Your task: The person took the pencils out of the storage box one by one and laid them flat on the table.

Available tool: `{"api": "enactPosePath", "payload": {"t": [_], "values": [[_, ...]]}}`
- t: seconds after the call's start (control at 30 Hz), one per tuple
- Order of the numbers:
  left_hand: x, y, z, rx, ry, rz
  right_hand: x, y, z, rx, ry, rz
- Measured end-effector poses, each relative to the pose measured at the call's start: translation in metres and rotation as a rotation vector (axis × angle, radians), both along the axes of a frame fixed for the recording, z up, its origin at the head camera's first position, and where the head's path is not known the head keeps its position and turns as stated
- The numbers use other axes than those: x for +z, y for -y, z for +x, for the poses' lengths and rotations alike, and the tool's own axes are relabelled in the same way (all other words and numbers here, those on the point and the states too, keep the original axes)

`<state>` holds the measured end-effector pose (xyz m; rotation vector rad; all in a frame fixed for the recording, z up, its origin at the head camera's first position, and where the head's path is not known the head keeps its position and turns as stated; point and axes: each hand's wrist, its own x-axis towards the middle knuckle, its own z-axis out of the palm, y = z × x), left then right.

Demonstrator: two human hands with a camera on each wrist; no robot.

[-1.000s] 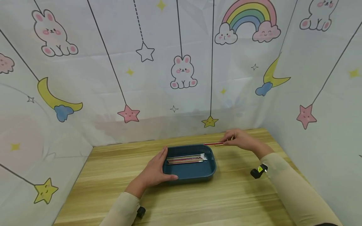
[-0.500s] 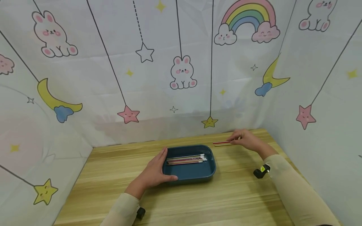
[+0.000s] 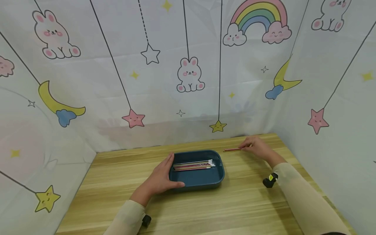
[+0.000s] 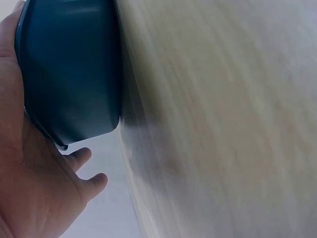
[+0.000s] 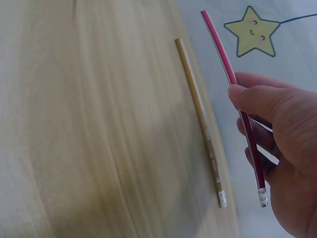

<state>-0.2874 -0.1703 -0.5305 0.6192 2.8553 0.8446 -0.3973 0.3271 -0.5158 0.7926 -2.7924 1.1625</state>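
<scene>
My right hand point(image 3: 255, 145) pinches a dark pink pencil point(image 5: 251, 136) between thumb and fingers, its white eraser end towards my palm. Below it, a gold pencil point(image 5: 199, 111) lies on the table, apart from the hand in the right wrist view. A dark blue tray point(image 3: 195, 181) stands left of them, with several pencils point(image 3: 192, 165) lying side by side inside, erasers to the right. Around the tray's left end my left hand point(image 3: 160, 176) holds it, thumb along the front rim and fingers at the back left corner. The left wrist view shows the tray's outer wall point(image 4: 74, 69).
The wood-grain table point(image 3: 188, 212) ends at a white cloth point(image 3: 158, 98) printed with rabbits, stars and moons, which closes off the back and both sides. The tray sits towards the back of the table.
My right hand, holding the pink pencil, has moved slightly right. The pencil's tip has shifted right, away from the tray, and now lines up with the gold one. The left hand and tray stayed put.
</scene>
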Motion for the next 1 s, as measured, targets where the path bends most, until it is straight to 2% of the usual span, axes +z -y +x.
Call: {"api": "enactPosePath", "payload": {"t": [0.23, 0.4, 0.57, 1.0], "values": [[0.001, 0.000, 0.001, 0.003, 0.002, -0.002, -0.019, -0.001, -0.003, -0.032, -0.036, 0.035], [0.001, -0.001, 0.001, 0.002, 0.007, 0.001, -0.028, -0.003, -0.006, -0.031, -0.050, 0.042], [0.002, -0.001, 0.001, 0.008, 0.009, -0.002, -0.031, -0.005, -0.006, -0.041, -0.036, 0.043], [0.002, -0.001, 0.002, 0.015, 0.015, -0.004, -0.037, 0.000, -0.004, -0.065, -0.091, 0.058]]}}
